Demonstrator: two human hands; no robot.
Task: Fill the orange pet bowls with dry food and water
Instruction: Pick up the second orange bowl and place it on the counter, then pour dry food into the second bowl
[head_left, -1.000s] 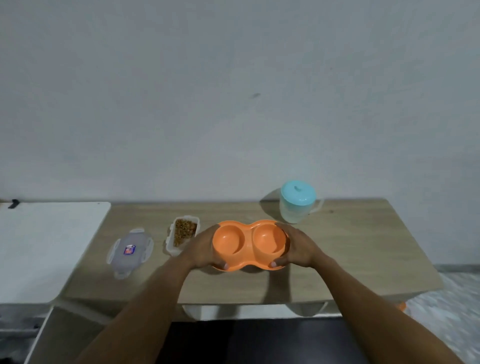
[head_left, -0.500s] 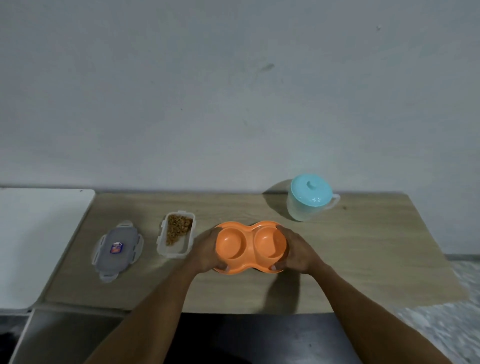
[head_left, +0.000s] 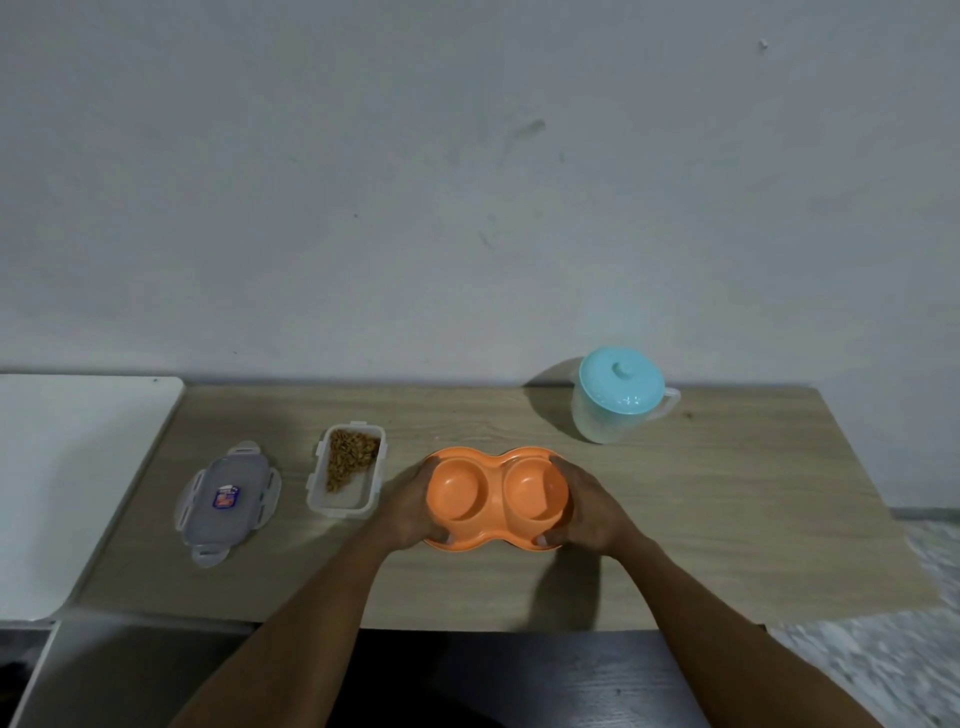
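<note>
While both hands grasp it, the orange double pet bowl is located at the middle of the wooden bench, toward the front edge; whether its base rests on the surface or is held just above it cannot be told. The left hand grips the left end, fingers curled round the rim and thumb on the near edge. The right hand grips the right end in the same manner. Both round wells show bare orange plastic. A clear rectangular tub stands uncovered just beside the left hand, with brown dry food heaped toward its far end. Its clip-on lid, bearing a small label, lies flat further left, apart from the tub. A clear jug with a light blue lid stands upright behind and to the right of the bowl, near the wall, handle pointing right; its water level cannot be determined. A white surface adjoins the bench on the left.
</note>
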